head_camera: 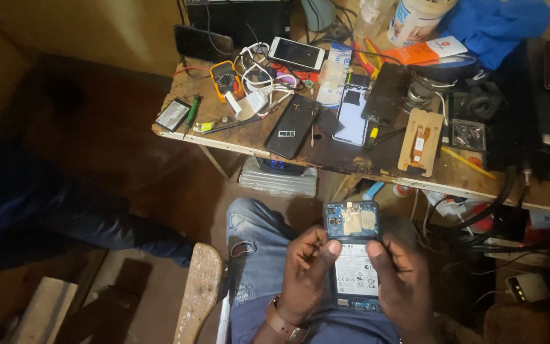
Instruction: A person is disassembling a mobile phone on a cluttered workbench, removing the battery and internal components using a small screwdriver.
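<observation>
Both our hands, left hand and right hand, clasp one opened phone, back cover off, battery in place; spare phones and tools crowd the surface.

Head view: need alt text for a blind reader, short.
Seen from above, a person's left hand and right hand hold an opened blue smartphone with its white battery exposed over their lap. Ahead stands a cluttered wooden workbench with a black phone back cover, an orange multimeter and tangled white cables.
</observation>
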